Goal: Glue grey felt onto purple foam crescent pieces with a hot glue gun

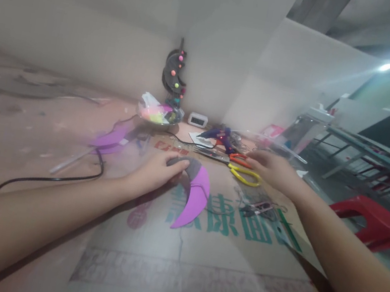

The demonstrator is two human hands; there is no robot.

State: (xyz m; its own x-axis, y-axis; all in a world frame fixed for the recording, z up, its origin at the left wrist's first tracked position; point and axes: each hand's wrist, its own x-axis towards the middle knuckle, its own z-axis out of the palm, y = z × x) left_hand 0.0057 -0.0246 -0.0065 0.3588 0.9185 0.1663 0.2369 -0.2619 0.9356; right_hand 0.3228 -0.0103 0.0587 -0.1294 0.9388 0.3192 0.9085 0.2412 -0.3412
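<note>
My left hand point(160, 170) pinches the grey upper end of a curved, horn-shaped piece point(199, 194), whose purple lower part tapers to a point just above the cardboard. On the right, the fingers of my right hand point(272, 169) are at the orange handle of a pair of scissors point(244, 176); the other handle loop is yellow. The scissors' blades point left. Right behind them rests a blue glue gun point(221, 135) with a small red light, its nozzle over a white pad point(201, 140).
Printed cardboard point(143, 268) covers the table. Pliers point(259, 208) lie at right, purple pieces point(111, 139) and a black cable point(61, 179) at left. Behind stand a clear bowl point(157, 122), a grey crescent decoration point(173, 74) and a small clock point(198, 120). A red stool point(370, 222) is beyond.
</note>
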